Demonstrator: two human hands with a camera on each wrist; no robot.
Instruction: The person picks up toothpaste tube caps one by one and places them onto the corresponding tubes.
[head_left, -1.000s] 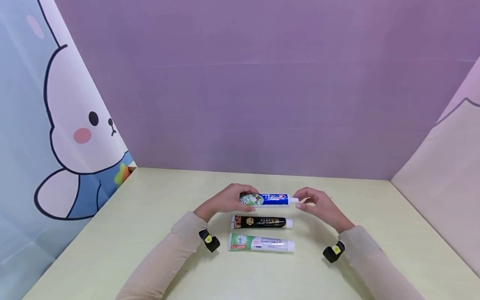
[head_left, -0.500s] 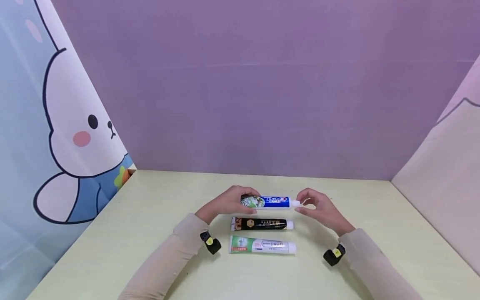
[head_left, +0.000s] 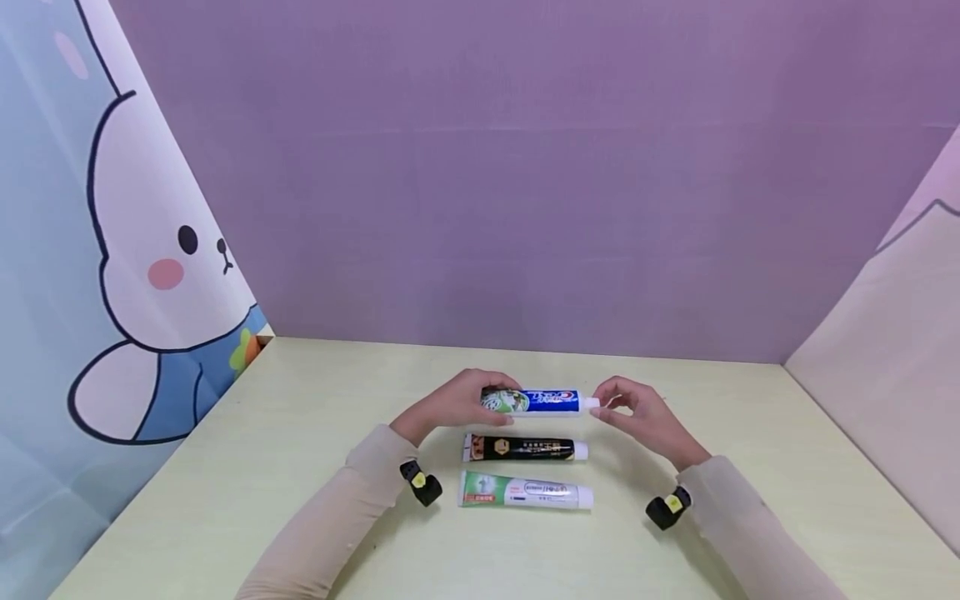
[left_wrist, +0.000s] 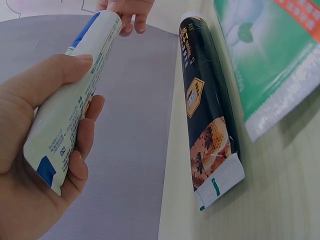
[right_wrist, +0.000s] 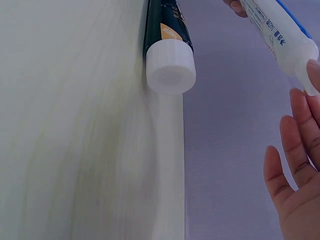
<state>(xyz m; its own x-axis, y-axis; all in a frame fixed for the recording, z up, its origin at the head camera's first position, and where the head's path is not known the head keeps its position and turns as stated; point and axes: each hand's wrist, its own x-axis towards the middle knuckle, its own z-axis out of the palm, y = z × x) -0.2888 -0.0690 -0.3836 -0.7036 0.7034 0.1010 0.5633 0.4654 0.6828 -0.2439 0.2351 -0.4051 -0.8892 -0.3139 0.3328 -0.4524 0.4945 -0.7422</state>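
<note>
My left hand (head_left: 457, 404) grips the flat-end half of a blue, green and white toothpaste tube (head_left: 553, 402), thumb along one side and fingers curled round the other. The tube lies crosswise, held above the table in the left wrist view. At its far end, the thumb and forefinger of my right hand (head_left: 637, 412) pinch the small white cap (head_left: 591, 402); the other right fingers stand loose in the right wrist view. Nearer me, a black toothpaste tube (head_left: 525, 448) lies on the table, and below it a green and white toothpaste tube (head_left: 525, 491). Both have white caps pointing right.
The pale table (head_left: 510, 554) ends at a purple back wall (head_left: 525, 183). A printed rabbit cloth (head_left: 150, 250) hangs on the left, a pale cloth (head_left: 892, 358) on the right. Each wrist wears a black camera, one seen by the left sleeve (head_left: 375, 467).
The right fingers have shifted slightly rightward at the cap end. The left hand keeps its hold on the tube, and the two tubes on the table stay put.
</note>
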